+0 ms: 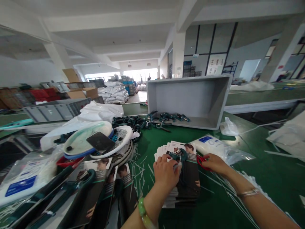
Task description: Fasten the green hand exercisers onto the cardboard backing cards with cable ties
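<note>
A stack of printed cardboard backing cards [190, 181] stands on the green bench in front of me. On its top card lies a dark green hand tool [183, 154] with a metal part near its upper end. My left hand [165, 170] is closed at the left side of this tool, its thumb and fingers bent over it. Just right of the stack, my right hand [212, 163] is closed on red-handled scissors [202, 161], mostly hidden by the fingers. Thin white cable ties [230, 187] lie under my right forearm.
A grey plastic crate [188, 98] lies tipped toward me behind a pile of dark green tools [130, 121]. At left are round tubs with a dark phone-like slab [100, 142] on top, and carded tools [81, 190]. A plastic bag [212, 146] lies behind my right hand.
</note>
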A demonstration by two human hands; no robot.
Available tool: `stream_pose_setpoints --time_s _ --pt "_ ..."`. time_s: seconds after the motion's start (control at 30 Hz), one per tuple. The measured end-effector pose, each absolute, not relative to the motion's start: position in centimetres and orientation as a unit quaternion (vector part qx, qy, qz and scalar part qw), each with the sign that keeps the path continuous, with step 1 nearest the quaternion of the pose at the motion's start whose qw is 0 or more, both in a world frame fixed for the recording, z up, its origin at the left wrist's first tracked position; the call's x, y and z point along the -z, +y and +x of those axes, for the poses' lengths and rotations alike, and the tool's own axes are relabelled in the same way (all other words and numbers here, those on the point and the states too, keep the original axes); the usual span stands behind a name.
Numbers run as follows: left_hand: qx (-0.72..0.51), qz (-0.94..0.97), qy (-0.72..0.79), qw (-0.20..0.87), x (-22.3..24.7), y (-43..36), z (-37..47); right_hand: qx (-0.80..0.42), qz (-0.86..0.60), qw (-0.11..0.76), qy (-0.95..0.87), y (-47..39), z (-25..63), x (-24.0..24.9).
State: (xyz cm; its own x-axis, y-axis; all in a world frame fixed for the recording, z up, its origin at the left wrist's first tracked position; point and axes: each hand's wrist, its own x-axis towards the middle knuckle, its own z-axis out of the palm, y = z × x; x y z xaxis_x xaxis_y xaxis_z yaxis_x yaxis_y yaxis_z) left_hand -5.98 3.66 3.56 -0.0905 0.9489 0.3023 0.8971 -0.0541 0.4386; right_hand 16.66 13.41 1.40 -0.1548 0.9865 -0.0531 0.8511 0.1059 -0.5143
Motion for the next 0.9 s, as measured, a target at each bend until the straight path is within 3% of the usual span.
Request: stream_pose_setpoints --time_s 0.13,0.2,0.33,0.47,0.67,0.9 --pt "-0.259 0.646 0.712 0.093 -3.2 5.3 -4.7 -0.402 -0.596 0.252 -0.648 10.4 17.7 -2.3" --pt "-0.281 0.628 0.714 0.130 -2.7 5.8 -4.7 -0.433 -0.558 0.261 -0.658 8.9 17.2 -2.6" --pt "-0.339 0.626 0.679 0.180 -1.9 6.2 -5.5 -0.174 -0.474 0.157 -0.849 7.2 15.9 -3.2" --pt "-0.354 0.617 0.673 0.203 -1.5 6.5 -5.8 0.055 -0.404 0.099 -0.908 7.4 15.8 -3.5" --pt "-0.368 0.614 0.663 0.219 -0.9 6.9 -5.8 0.208 -0.329 0.091 -0.917 7.9 15.2 -3.9" --pt "-0.380 0.626 0.647 0.213 -0.7 6.7 -5.9 0.271 -0.311 0.094 -0.906 9.1 14.1 -3.1"
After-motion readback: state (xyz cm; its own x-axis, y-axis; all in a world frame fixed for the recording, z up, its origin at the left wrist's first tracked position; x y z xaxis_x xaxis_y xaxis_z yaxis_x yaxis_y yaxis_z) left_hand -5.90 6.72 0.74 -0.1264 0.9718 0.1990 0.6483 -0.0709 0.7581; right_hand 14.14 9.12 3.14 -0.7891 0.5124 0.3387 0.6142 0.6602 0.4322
